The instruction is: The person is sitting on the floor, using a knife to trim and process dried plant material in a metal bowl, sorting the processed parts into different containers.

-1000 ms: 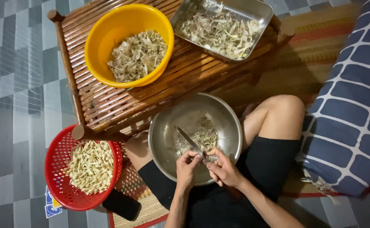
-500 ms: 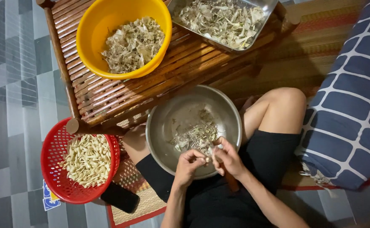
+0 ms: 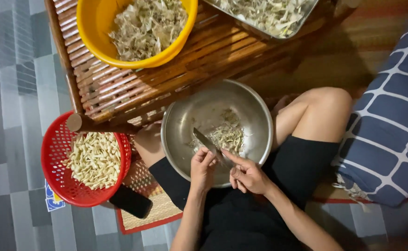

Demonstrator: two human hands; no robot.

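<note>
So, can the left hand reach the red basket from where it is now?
Probably yes. The left hand is over the steel bowl, and the red basket sits on the floor on its own side. Only the person's knee lies between them, low enough to pass over. The basket is open on top.

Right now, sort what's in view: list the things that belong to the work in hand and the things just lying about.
In the work:
left hand
right hand
knife
steel bowl of trimmings
red basket of pale peeled pieces
yellow bowl of husks
metal tray
slatted wooden table

Lying about:
black phone
blue checked cushion
</note>
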